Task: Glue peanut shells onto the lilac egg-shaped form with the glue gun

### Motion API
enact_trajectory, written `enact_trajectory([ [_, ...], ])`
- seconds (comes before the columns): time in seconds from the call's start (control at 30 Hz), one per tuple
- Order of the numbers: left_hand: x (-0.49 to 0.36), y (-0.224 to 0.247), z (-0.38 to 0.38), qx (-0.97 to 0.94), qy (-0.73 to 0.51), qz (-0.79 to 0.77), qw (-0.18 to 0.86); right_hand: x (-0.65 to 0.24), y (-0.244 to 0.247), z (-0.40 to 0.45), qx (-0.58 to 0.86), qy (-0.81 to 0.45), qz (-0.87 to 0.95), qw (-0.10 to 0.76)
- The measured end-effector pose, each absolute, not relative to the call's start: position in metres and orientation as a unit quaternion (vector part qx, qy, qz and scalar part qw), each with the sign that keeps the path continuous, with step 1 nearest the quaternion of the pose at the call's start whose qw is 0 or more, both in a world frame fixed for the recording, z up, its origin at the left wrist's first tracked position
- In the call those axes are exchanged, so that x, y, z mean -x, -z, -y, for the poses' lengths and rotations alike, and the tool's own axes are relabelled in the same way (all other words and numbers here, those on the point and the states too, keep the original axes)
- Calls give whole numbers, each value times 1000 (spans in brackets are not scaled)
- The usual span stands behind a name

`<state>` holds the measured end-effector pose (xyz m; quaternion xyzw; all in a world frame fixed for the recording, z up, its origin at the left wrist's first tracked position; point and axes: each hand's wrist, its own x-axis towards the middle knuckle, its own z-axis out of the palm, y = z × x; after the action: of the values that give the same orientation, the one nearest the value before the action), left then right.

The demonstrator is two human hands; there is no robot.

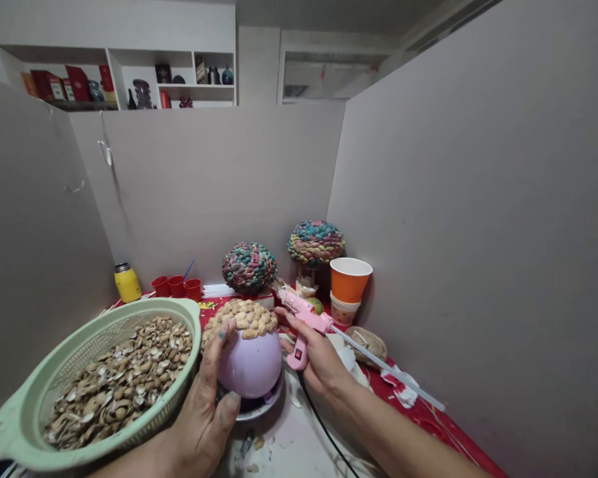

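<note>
A lilac balloon (252, 365) sits in a shallow bowl (259, 413), its top covered with tan peanut-shell halves (249, 317). Against the balloon's left side rests my left hand (210, 385), its fingers stretched out and the thumb apart. My right hand (316, 352) is wrapped round the handle of a pink glue gun (299, 309) at the balloon's right. The nozzle points up and away to the left, and a long clear glue stick (389, 368) sticks out of its back end. A black cord (321, 418) runs down from the handle.
A green basket (192, 325) of nutshells stands at left. Behind are two colourful shell-covered domes (249, 267), red cups (177, 287), a yellow bottle (127, 284) and an orange paper cup (349, 282). Twine (369, 344) lies at right. Grey partitions (468, 232) enclose the table.
</note>
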<state>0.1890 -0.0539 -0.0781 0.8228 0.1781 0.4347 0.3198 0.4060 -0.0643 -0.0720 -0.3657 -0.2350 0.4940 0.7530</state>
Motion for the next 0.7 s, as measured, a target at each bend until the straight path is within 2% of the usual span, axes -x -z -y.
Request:
enact_trajectory([
  [0.43,-181,85,37,-886,-422,-94,164,-404,85,53,363,-467,243,769],
  [0.7,-178,97,40,-879,-434,-83,180,-404,86,55,383,-451,265,762],
])
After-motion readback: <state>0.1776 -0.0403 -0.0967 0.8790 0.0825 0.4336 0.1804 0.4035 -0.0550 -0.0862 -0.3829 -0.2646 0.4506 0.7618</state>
